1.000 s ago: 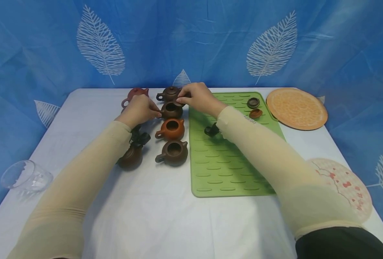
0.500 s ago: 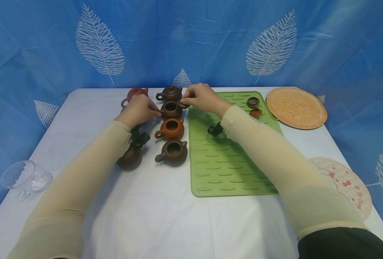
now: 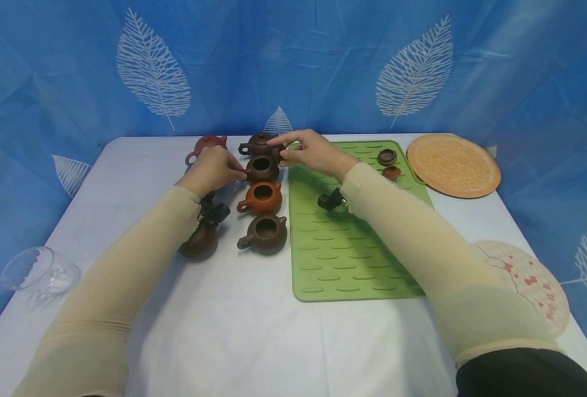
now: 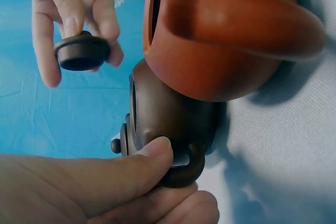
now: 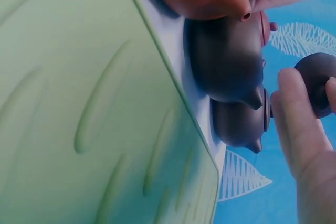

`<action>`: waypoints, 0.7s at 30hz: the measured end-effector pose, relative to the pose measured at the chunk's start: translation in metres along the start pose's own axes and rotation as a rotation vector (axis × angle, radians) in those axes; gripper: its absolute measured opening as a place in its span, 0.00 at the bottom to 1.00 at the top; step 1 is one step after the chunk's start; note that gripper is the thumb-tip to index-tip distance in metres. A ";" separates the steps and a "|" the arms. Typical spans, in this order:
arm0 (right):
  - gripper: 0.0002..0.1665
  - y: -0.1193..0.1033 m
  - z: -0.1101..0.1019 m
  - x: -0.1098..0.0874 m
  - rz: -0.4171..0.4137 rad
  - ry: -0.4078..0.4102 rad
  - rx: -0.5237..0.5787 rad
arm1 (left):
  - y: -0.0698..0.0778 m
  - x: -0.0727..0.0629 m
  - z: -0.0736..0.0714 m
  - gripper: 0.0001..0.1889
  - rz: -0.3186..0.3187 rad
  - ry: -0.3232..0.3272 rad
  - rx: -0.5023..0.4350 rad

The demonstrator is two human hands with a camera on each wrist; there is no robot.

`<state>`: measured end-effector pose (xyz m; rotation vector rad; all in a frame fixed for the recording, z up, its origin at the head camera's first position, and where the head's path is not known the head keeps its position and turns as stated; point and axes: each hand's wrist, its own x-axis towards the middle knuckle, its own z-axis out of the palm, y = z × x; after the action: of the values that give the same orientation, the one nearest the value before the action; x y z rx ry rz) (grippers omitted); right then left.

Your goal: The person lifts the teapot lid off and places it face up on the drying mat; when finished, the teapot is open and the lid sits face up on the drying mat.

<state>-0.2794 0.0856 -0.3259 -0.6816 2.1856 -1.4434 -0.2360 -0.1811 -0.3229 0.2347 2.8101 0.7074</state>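
My left hand point(image 3: 214, 168) pinches the handle of a dark brown teapot point(image 4: 170, 114) between thumb and fingers. This pot stands lidless, its round mouth facing up. My right hand point(image 3: 313, 150) holds a small dark lid point(image 4: 83, 53) by its knob, off to the spout side of the pot and apart from it. In the right wrist view the lid point(image 5: 317, 82) shows between the fingers and thumb. An orange lidless teapot point(image 3: 262, 207) sits just in front of the gripped one, and a lidded dark teapot point(image 3: 260, 144) sits behind.
Nearest in the row is another lidless brown teapot point(image 3: 270, 244). A red teapot point(image 3: 208, 143) and a brown one point(image 3: 201, 243) stand to the left. Two lids lie on the green mat point(image 3: 333, 275). A glass point(image 3: 55, 275) and round orange mat point(image 3: 454, 165) flank the table.
My right hand has drawn slightly right from the pot with the lid, and its fingers have spread and shifted on it. The left hand stays at the handle.
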 end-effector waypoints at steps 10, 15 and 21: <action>0.13 0.006 0.011 0.004 0.015 0.060 0.254 | -0.002 0.000 0.001 0.10 -0.009 0.001 -0.022; 0.17 0.008 0.013 0.001 0.012 0.111 0.182 | -0.002 0.000 0.001 0.10 -0.001 0.003 -0.018; 0.15 0.010 0.010 -0.001 0.004 0.172 0.117 | -0.003 0.001 0.001 0.10 0.004 0.001 -0.017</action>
<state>-0.2746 0.0822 -0.3389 -0.5292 2.2046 -1.6683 -0.2370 -0.1832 -0.3252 0.2365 2.8041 0.7321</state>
